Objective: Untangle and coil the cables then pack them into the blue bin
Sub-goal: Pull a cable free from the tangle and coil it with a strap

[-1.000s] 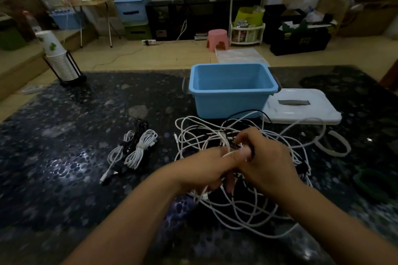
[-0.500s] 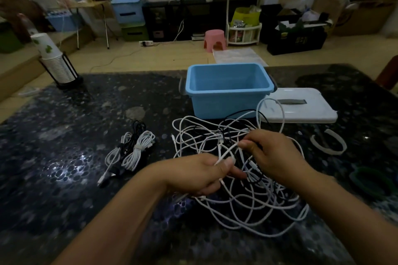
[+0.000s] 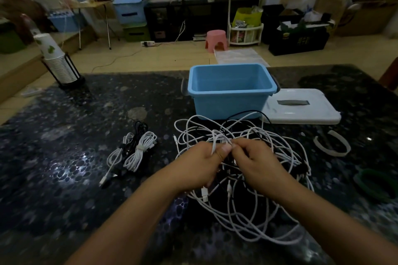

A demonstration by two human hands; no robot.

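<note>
Both hands pinch strands atop the cable tangle; blue bin holds nothing.

We see left hand and right hand meet, each gripping white cable in the tangle, just before the blue bin. Coiled bundles lie leftward, long axes slanting away on the tabletop.

Both bare forearms reach forward from the lower edge of the view and converge toward the middle, so that the two hands meet fingertip to fingertip. The left hand is curled, thumb on top, pinching a white strand against its fingers. The right hand lies knuckles up, its fingers bent down and pinching at the same spot.
</note>
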